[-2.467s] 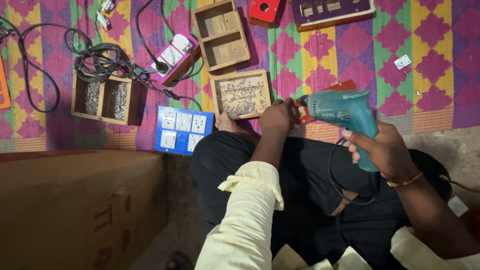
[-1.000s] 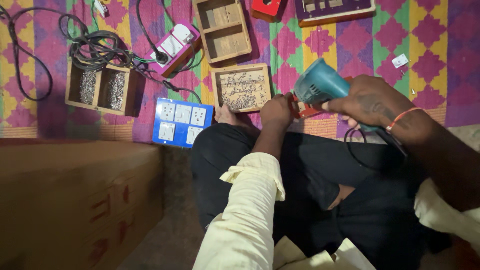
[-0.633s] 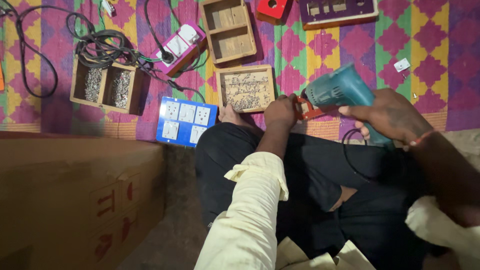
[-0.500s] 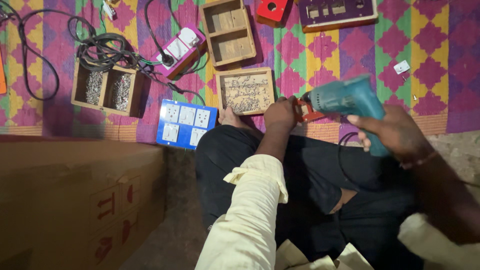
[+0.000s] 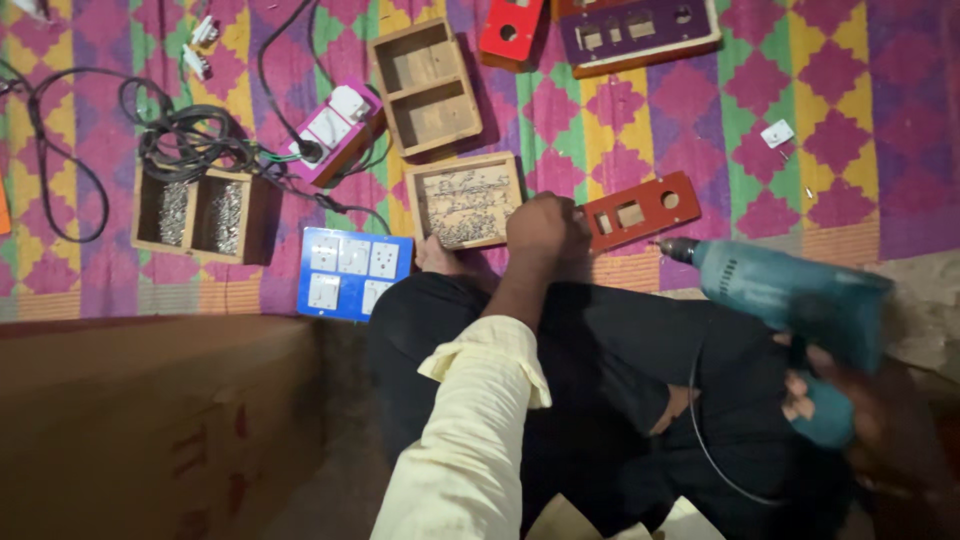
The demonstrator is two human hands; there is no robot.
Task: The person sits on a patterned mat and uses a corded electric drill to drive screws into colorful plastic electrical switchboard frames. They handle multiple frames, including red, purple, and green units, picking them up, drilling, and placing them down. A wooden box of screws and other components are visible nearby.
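Overhead view of a seated person working on a woven floor mat (image 5: 820, 90) patterned in stepped diamonds of magenta, purple, green and yellow, with a striped border along its near edge; beyond that edge, at the right, lies a strip of bare grey floor (image 5: 925, 290). The left hand (image 5: 545, 228) rests knuckles-up, fingers curled, on the left end of a red switch plate (image 5: 640, 210) with cut-out openings, which lies flat on the mat's border just in front of the person's dark-trousered knees. The right hand (image 5: 850, 420), at the lower right, grips the handle of a teal electric drill (image 5: 790, 295), whose bit points left towards the plate but stands apart from it; the hand is dim and blurred, so its finger positions are uncertain. Just left of the left hand sits a wooden tray of small screws (image 5: 463, 200). Further left are a blue switchboard with white sockets (image 5: 352, 273), a two-compartment wooden box of fasteners (image 5: 198, 213), coiled black cable (image 5: 180, 140) and a pink extension box (image 5: 335, 130). An empty two-compartment wooden box (image 5: 425, 85), a second red plate (image 5: 512, 28) and a purple plate (image 5: 640, 30) lie at the far edge. A large brown cardboard carton (image 5: 150, 420) fills the lower left.
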